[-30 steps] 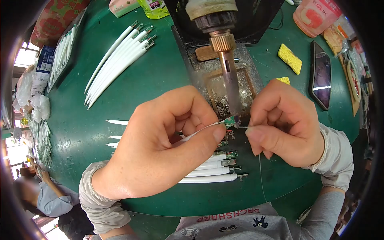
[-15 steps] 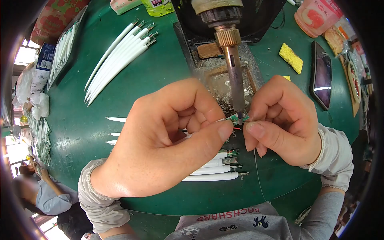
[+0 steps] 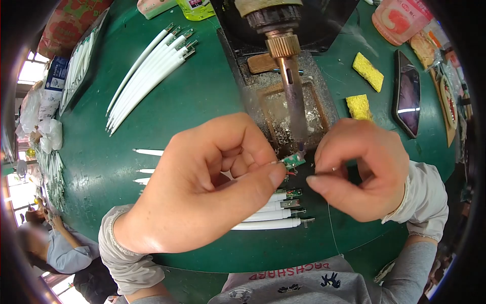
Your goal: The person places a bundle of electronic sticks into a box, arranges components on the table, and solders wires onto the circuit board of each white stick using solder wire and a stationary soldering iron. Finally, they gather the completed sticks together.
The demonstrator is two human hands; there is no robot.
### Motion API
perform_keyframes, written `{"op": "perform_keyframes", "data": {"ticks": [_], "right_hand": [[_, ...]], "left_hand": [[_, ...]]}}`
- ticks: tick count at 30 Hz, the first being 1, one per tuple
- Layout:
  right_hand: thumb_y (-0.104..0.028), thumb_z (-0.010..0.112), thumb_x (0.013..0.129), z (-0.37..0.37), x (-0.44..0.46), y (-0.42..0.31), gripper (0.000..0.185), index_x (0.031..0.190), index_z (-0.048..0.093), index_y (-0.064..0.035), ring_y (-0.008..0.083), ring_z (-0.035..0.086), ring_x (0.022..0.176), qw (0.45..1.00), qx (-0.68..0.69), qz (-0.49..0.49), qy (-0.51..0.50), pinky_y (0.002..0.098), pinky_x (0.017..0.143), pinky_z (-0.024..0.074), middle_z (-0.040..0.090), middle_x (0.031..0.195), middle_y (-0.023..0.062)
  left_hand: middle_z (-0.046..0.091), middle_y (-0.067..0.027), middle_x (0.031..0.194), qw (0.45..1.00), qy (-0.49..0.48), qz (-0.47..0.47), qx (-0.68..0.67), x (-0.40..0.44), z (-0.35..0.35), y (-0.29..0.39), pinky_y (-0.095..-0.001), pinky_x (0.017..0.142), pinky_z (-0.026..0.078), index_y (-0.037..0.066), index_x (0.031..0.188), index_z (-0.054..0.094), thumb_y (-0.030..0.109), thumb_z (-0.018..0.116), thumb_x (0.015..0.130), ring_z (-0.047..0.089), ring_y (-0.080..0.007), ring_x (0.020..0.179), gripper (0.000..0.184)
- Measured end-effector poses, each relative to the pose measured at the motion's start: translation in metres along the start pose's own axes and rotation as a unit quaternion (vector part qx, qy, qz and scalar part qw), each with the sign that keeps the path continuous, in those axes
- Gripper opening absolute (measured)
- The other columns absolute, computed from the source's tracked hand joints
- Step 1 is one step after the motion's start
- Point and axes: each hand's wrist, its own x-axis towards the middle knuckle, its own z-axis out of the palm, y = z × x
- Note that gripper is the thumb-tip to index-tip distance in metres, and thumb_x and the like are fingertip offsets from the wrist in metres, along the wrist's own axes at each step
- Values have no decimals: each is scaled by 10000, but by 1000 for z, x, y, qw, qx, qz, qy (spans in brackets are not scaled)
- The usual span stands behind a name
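Note:
My left hand (image 3: 217,177) pinches a small green circuit board (image 3: 293,161) between thumb and forefinger, with a bit of red wire below it. Directly above the board, a soldering iron (image 3: 291,81) points downward, its dark tip close to the board's upper edge. To the right, my right hand (image 3: 362,169) is curled around a thin solder wire (image 3: 331,228), which trails down toward the table's front edge; its grip point is mostly hidden. Under my left hand lie several white tubes (image 3: 268,223) with boards or metal parts at their ends.
More white tubes (image 3: 147,76) lie fanned out at the left. Behind the hands sits a solder-spattered tray (image 3: 258,93). Two yellow sponges (image 3: 368,72) and a phone (image 3: 407,96) lie at the right, below a pink cup (image 3: 400,21). Another person (image 3: 71,251) sits at the far left.
My right hand has drawn back from the board, moving right and slightly down. The board has dropped slightly from the iron's tip. A second sponge shows more fully.

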Motion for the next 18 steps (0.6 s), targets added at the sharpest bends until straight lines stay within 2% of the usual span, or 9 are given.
{"op": "perform_keyframes", "data": {"ticks": [1,2,4,5,7,9,11,14,18], "right_hand": [[40,709,673,5,0,1,266,867,540,-27,133,514,557,999,-19,-43,27,249,495,402,567,731,79],[40,709,673,8,1,4,266,867,540,-27,133,514,557,998,-19,-43,28,249,495,402,567,731,79],[40,722,658,10,3,10,298,885,547,-38,158,525,564,982,-57,-169,57,264,489,399,564,725,76],[42,735,641,12,2,13,324,899,557,-40,177,528,566,977,-62,-190,69,270,493,400,559,740,75],[44,736,626,12,1,14,321,888,568,-36,175,526,567,973,-69,-209,65,266,489,401,554,749,74],[46,736,612,12,1,16,318,877,578,-31,172,523,568,969,-76,-227,60,263,485,401,548,758,72],[17,710,585,11,1,18,281,843,603,-15,171,508,558,947,-124,-287,69,258,462,396,532,766,74],[-36,668,570,7,2,16,244,806,615,-1,175,498,552,936,-157,-312,43,256,442,388,521,755,76],[-58,649,561,10,0,17,251,803,618,0,181,496,553,924,-177,-333,68,257,440,386,519,759,78]], "left_hand": [[533,-21,736,1000,-9,-24,4,-1,0,1,-172,536,358,-6,853,510,32,595,794,477,-45,608,110],[533,-21,736,1000,-9,-24,4,-1,1,0,-172,536,358,-6,853,510,32,595,794,477,-45,608,110],[536,-28,790,1000,-17,-5,19,-3,2,-4,-176,599,389,-20,858,514,-10,595,783,507,-48,684,111],[536,-28,790,1000,-17,-5,19,-4,2,-5,-176,599,389,-20,858,514,-10,595,783,507,-48,684,111],[534,-38,829,999,-30,-4,10,-5,2,-5,-185,650,406,-30,871,516,-37,595,779,522,-54,740,121],[533,-37,827,999,-40,-5,9,-6,2,-6,-185,648,405,-31,872,517,-40,592,782,522,-54,737,117],[532,-36,824,999,-49,-4,9,-6,2,-6,-186,645,405,-31,873,517,-43,589,785,522,-55,735,114],[531,-36,828,998,-65,-14,16,-6,1,-5,-185,645,402,-30,873,518,-38,590,792,520,-56,735,109],[533,-37,827,997,-75,-15,15,-6,2,-5,-186,640,400,-29,887,521,-37,589,797,520,-59,732,114]]}}
